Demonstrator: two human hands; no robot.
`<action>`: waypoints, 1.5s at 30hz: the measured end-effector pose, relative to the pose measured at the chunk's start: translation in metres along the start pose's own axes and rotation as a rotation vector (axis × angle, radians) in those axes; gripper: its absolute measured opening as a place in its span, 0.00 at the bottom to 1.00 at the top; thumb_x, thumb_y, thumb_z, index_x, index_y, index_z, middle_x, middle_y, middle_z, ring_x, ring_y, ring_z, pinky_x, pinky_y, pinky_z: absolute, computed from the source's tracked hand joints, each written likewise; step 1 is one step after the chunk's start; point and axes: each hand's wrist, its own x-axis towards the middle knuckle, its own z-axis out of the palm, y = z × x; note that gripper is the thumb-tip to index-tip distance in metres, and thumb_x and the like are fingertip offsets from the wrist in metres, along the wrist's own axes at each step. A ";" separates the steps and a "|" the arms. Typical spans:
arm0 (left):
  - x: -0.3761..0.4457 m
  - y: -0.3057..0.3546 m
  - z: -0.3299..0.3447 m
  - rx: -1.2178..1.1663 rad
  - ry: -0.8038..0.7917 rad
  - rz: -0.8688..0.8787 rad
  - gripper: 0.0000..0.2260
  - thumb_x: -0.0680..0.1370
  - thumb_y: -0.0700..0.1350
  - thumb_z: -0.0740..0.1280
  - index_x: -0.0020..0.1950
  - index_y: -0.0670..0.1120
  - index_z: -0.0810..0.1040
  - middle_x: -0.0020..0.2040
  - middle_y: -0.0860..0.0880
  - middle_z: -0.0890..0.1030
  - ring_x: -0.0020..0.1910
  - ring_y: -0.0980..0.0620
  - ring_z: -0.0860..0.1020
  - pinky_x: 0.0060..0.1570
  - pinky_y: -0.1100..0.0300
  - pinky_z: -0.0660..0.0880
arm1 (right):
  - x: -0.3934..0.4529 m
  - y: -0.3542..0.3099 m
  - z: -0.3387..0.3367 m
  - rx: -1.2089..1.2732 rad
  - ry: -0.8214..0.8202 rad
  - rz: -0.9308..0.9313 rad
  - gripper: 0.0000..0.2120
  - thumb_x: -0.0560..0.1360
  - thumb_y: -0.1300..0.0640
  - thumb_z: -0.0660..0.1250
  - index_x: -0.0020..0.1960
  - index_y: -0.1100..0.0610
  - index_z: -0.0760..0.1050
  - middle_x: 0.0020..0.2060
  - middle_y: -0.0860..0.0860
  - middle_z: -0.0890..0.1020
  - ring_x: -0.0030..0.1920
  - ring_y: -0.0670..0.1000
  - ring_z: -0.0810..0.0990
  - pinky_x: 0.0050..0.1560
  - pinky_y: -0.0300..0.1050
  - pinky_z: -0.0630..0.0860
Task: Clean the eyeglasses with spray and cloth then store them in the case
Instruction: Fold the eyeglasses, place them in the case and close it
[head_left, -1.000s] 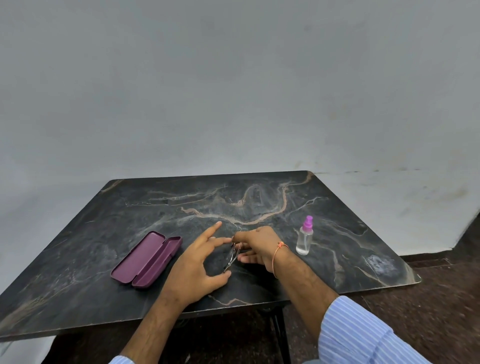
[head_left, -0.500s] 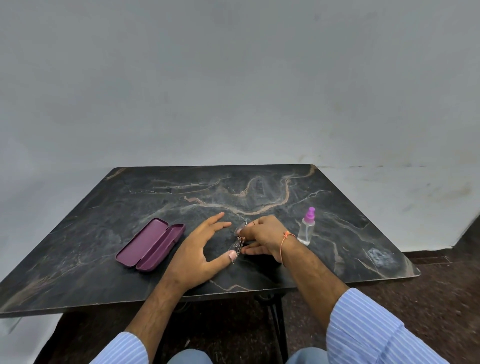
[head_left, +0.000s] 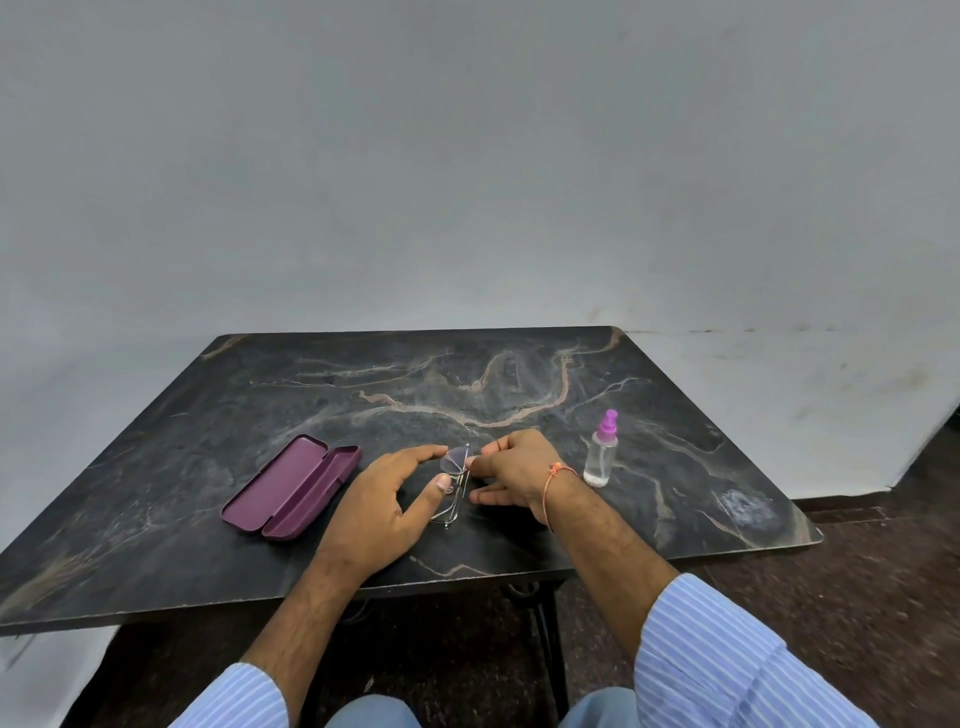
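Thin silver wire-framed eyeglasses (head_left: 453, 480), folded, pinched between left hand (head_left: 384, 506) thumb and fingers and right hand (head_left: 511, 470) fingertips. Likely storing step; next, carry left into open maroon plastic case (head_left: 293, 486).

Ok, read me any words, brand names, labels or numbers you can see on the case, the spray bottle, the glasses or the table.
No readable text anywhere in this view.
Case: plain purple, open, no print showing.
Spray bottle: clear with a pink top, no label showing.
Glasses, between the left hand and right hand: the thin frame is too small to show any marking.
Table: only marble veins, no writing.
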 end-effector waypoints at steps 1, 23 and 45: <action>0.000 0.000 0.000 0.003 0.000 -0.002 0.23 0.82 0.70 0.63 0.74 0.63 0.79 0.69 0.68 0.82 0.70 0.67 0.77 0.66 0.62 0.77 | 0.000 0.001 0.000 0.000 0.006 0.000 0.11 0.78 0.68 0.76 0.51 0.60 0.74 0.60 0.68 0.84 0.43 0.63 0.86 0.48 0.54 0.88; -0.001 0.006 -0.001 0.054 0.015 -0.033 0.23 0.84 0.67 0.60 0.73 0.59 0.81 0.68 0.65 0.83 0.68 0.66 0.78 0.65 0.61 0.77 | -0.036 0.021 -0.070 -1.176 0.173 -0.329 0.19 0.72 0.34 0.74 0.59 0.42 0.83 0.49 0.41 0.81 0.52 0.48 0.83 0.52 0.47 0.81; -0.069 0.121 -0.025 -0.685 0.096 -0.696 0.18 0.85 0.62 0.68 0.55 0.49 0.89 0.50 0.51 0.91 0.45 0.52 0.90 0.46 0.55 0.88 | -0.092 0.011 -0.034 -0.111 -0.074 -0.554 0.02 0.77 0.53 0.79 0.49 0.48 0.88 0.43 0.53 0.90 0.38 0.51 0.87 0.33 0.42 0.82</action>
